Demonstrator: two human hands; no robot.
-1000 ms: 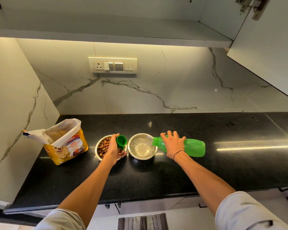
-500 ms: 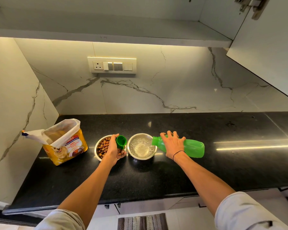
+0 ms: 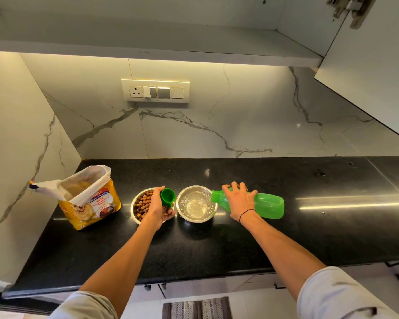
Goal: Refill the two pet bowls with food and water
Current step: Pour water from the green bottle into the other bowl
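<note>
Pet bowls, two of them in steel, sit side by side near the middle of the black desk (image 3: 217, 254). We see brown kibble in the left bowl (image 3: 138, 204) and clear, rippled water in the right bowl (image 3: 196, 205). Our right hand (image 3: 240, 201) wraps its grip around the green bottle (image 3: 268, 204), which lies tipped almost flat with its open mouth at the right bowl's rim. We cannot make out a stream from the mouth. Our left hand (image 3: 158, 207) hovers over the kibble bowl, its grip clasping the green cap (image 3: 167, 197) between thumb and fingers, the cap's hollow turned toward us. A thin black band circles the right wrist. To the left of the bowls stands the yellow pet food bag (image 3: 90, 203), its top torn open and folded back, near the marble side wall. A switch panel (image 3: 155, 90) is set in the marble back wall above the bowls.
</note>
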